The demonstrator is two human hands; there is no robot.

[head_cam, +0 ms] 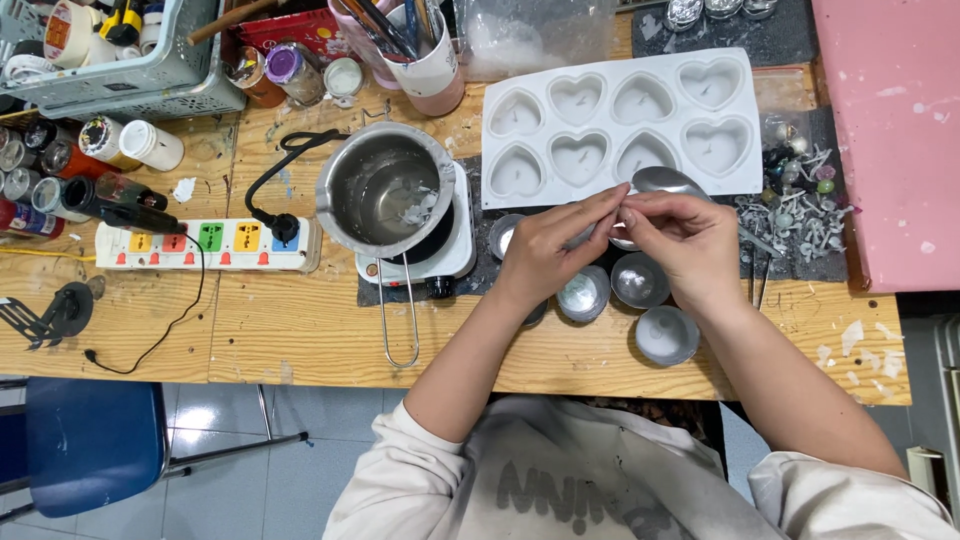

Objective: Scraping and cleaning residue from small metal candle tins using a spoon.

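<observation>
- Silvery metal is showing between the two hands: a small rounded metal piece (665,181) is sitting at the fingertips, just in front of the white heart-shaped mould (620,125).
- The left hand (550,245) and the right hand (680,240) are meeting fingertip to fingertip above the tabletop (300,320), both pinching something small where they join; what exactly is being pinched is too small to tell.
- Below the hands, several small round metal cups (640,280) are lying on the tabletop, some partly hidden by the wrists.
- To the left of the hands, a steel pouring pot (385,190) with a long wire handle is resting on a small white hotplate (450,255).
- Further left, a white power strip (205,245) with coloured sockets is lying flat, with a black plug in it.
- At the right edge, a pink board (890,130) is lying beside a heap of small grey bits (800,215).
</observation>
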